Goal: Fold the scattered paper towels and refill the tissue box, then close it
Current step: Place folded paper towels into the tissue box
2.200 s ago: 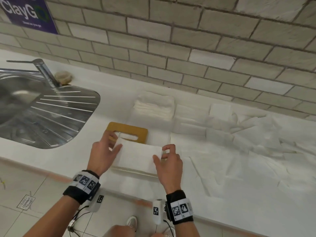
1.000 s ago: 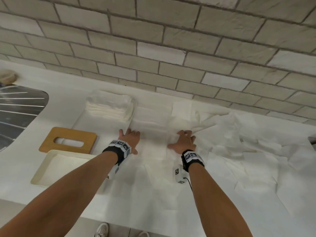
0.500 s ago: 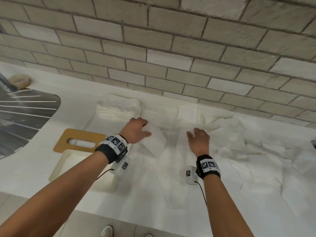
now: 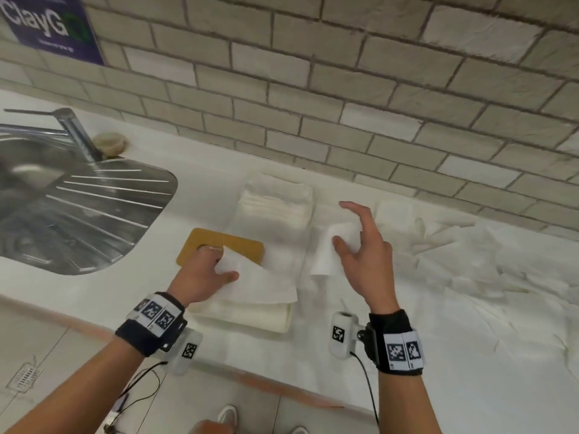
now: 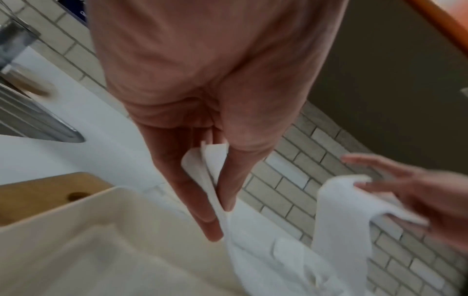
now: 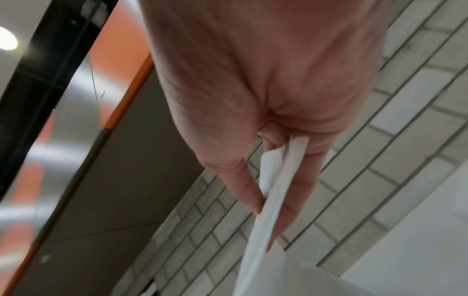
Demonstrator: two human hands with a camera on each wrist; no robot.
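Note:
My left hand (image 4: 224,266) pinches a folded white paper towel (image 4: 263,283) between thumb and fingers, just above the open cream tissue box (image 4: 244,317). In the left wrist view the towel (image 5: 210,170) hangs from the left hand (image 5: 217,210) over the box (image 5: 113,230). My right hand (image 4: 347,239) is raised to the right and pinches a hanging white towel end (image 4: 326,258). The right wrist view shows the paper (image 6: 276,190) held edge-on. Whether both hands hold one sheet I cannot tell. The wooden slotted lid (image 4: 219,249) lies behind the box.
A stack of folded towels (image 4: 275,205) sits by the brick wall. Loose towels (image 4: 470,277) cover the white counter to the right. A steel sink (image 4: 62,208) with a tap (image 4: 75,133) is at the left. The counter's front edge (image 4: 282,389) runs below my wrists.
Both hands have drawn back from the far towels toward the box, each now holding lifted paper. The left hand has carried its towel over the box. The view has swung back left.

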